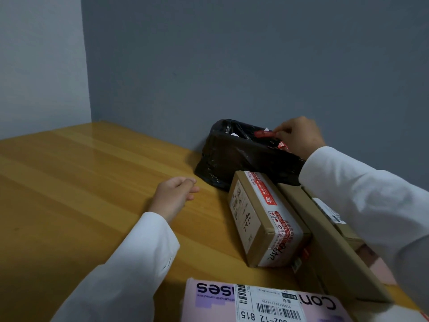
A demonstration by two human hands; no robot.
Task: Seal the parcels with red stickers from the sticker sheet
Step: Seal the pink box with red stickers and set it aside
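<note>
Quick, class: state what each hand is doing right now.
Left hand: loosely curled above the table, holding nothing.
Right hand: pinches a red sticker at the black parcel.

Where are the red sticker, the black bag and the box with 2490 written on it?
red sticker (264, 134): head view, middle of the strip.
black bag (234, 156): head view, its front face.
box marked 2490 (246, 214): head view, its labelled side.
</note>
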